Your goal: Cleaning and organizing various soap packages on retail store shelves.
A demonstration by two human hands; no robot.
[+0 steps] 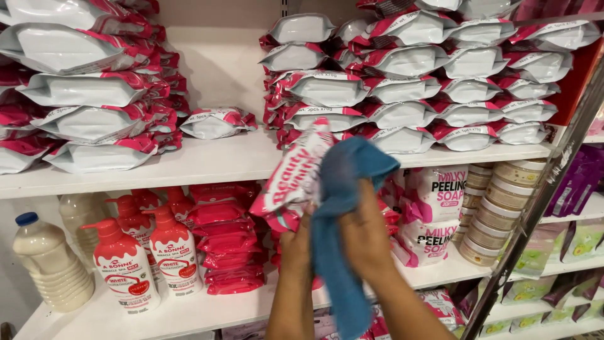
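Person stands at store shelving, both hands raised in front of the middle shelf. Left hand (296, 249) grips a pink-and-white soft packet (294, 179) from below, fingers closed around its lower end; packet tilts up and to the right, held clear of the shelf. Right hand (365, 236) is closed over a blue cloth (343, 214), pressing it against the packet's right side; cloth drapes over the packet's top edge and hangs down past the wrists.

Upper shelf (207, 160): stacks of matching white-and-pink packets (409, 82) left and right, one lone packet lying between them. Lower shelf: red pump bottles (148, 252) at left, a cream bottle with blue cap (50, 261) beside them, flat red pouches (229, 245) piled just left of the hands, round jars (497, 204) stacked at right.
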